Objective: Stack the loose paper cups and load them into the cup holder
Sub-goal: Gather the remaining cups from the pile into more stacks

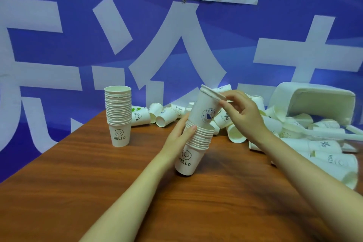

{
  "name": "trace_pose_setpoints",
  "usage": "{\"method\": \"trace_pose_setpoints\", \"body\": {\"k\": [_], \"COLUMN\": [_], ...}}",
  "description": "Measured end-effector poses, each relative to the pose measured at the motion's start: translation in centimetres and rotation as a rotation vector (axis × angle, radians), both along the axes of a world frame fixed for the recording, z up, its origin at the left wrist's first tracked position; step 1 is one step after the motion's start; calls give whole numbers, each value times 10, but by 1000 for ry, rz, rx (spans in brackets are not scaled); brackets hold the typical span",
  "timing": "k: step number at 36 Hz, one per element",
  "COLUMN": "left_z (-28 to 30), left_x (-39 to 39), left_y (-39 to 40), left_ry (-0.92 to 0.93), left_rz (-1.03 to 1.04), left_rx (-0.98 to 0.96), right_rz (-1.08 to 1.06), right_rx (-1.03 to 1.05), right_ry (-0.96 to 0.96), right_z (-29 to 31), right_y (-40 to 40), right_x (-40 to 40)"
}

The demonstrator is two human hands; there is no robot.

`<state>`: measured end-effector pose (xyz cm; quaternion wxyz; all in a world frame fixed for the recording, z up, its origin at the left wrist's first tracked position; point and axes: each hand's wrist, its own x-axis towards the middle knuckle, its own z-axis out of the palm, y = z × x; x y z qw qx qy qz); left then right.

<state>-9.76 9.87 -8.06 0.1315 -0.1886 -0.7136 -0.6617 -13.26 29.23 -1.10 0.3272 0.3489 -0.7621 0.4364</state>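
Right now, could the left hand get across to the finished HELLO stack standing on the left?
Probably yes, once freed. The left hand grips the tilted stack, which it must let go first; only bare table lies between it and the finished stack.

Open wood in front and left; cups crowd the back and right.

The near part of the table [82, 192] is bare wood, offering wide passage from the front edge inward. A finished stack [118, 116] stands upright at back left, with free wood all round it. In the middle, the left hand [181, 133] steadies a tilted stack [193, 149] while the right hand [242, 112] grips the top cup [206, 108], so both forearms cross the centre. Behind and to the right, loose cups [294, 135] lie heaped against an overturned white bin [314, 102], blocking that side up to the blue wall [59, 49].
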Motion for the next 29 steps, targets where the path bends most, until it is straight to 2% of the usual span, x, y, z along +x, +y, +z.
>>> {"method": "trace_pose_setpoints", "body": {"k": [8, 12, 16, 19, 29], "left_z": [-5, -8, -9, -9, -5], "left_x": [-2, -3, 0, 2, 14], "left_y": [3, 8, 16, 20, 39], "left_ry": [-63, -40, -32, -25, 26], "left_rz": [-28, -34, -65, -77, -138], "left_rx": [142, 115, 83, 70, -57], "right_rz": [-12, 5, 4, -41, -27], "right_rx": [95, -64, -191, -200, -175], "right_ry": [-78, -107, -57, 3, 5], "right_z": [-18, -28, -37, -41, -34], "right_y": [8, 6, 6, 10, 31], "right_x": [0, 6, 10, 9, 22]}}
